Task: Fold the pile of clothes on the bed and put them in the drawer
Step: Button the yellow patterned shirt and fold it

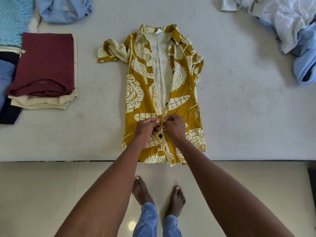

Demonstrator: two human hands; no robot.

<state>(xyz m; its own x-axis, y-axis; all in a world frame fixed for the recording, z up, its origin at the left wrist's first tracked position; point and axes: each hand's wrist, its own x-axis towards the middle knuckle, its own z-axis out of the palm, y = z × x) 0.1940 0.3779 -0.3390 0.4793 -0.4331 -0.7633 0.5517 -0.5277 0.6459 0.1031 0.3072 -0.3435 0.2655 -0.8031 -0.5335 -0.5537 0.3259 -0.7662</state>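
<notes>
A mustard-yellow shirt with a cream leaf print lies face up on the grey bed, collar at the far end, hem hanging over the near edge. Its front is open from the collar down to my hands. My left hand pinches the left placket edge and my right hand pinches the right edge, both meeting at a button low on the shirt. One dark button below my hands is fastened.
A folded stack with a maroon garment on cream ones sits at the left, beside dark and blue folded pieces. A light blue shirt lies at the far left. Unfolded white and blue clothes are piled at the far right. Tiled floor is below.
</notes>
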